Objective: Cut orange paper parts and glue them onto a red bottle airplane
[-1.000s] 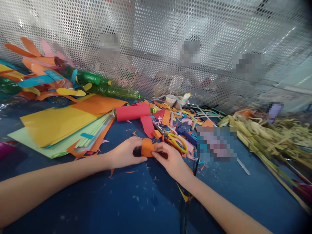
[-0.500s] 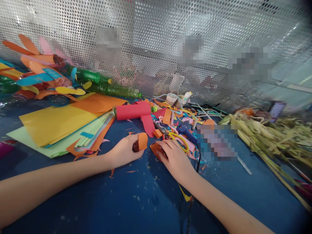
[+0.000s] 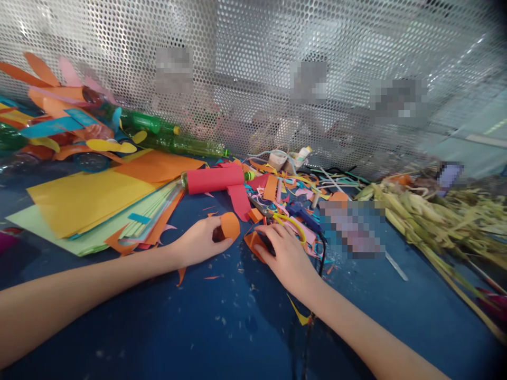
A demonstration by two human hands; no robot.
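Between the thumb and fingers of my left hand (image 3: 201,240) is a rounded orange paper piece (image 3: 230,226), its face turned toward the right. My right hand (image 3: 288,256) curls over a folded-looking orange paper scrap (image 3: 254,246) close to the blue tabletop, its thumb against it; the fingers hide part of it. Just beyond that hand lie scissors (image 3: 291,221) with yellow handles, and a small orange paper block (image 3: 255,215). A bottle wrapped in red paper (image 3: 216,180) with a green cap lies on its side behind my hands.
Stacked coloured paper sheets (image 3: 91,200) lie at left, below a paper-decorated bottle model (image 3: 87,129). Green bottles (image 3: 186,143) rest by the perforated metal panel (image 3: 253,68). Paper scraps, a blue glue gun (image 3: 303,214) with its black cord, and dried husks (image 3: 412,216) spread rightward.
The orange piece in my left hand has turned and shows more of its face, with that thumb shifted slightly. My right hand stays at its scrap. The view has shifted a little.
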